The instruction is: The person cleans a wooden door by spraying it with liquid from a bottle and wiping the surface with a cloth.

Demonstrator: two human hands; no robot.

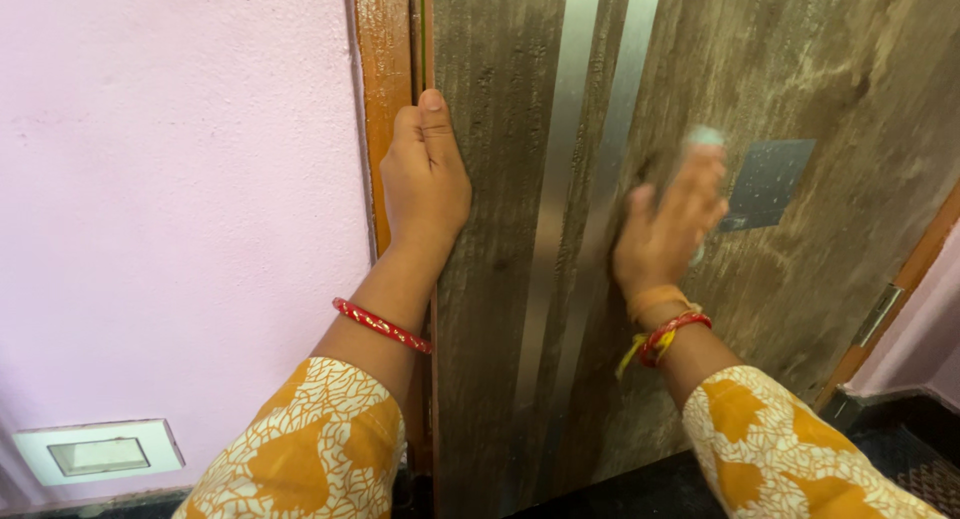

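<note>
the left hand [425, 184] is curled around the edge of the wooden door [800, 69], beside the orange frame [385, 69]; fingers could be pinched if the door swings. a pale cloth [703, 139] is pressed flat to the door by the right hand [665, 234], blurred, fingers spread.

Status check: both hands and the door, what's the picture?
Left hand gripping door edge. Right hand pressing pale cloth on door face, blurred. Nothing in the way.
</note>
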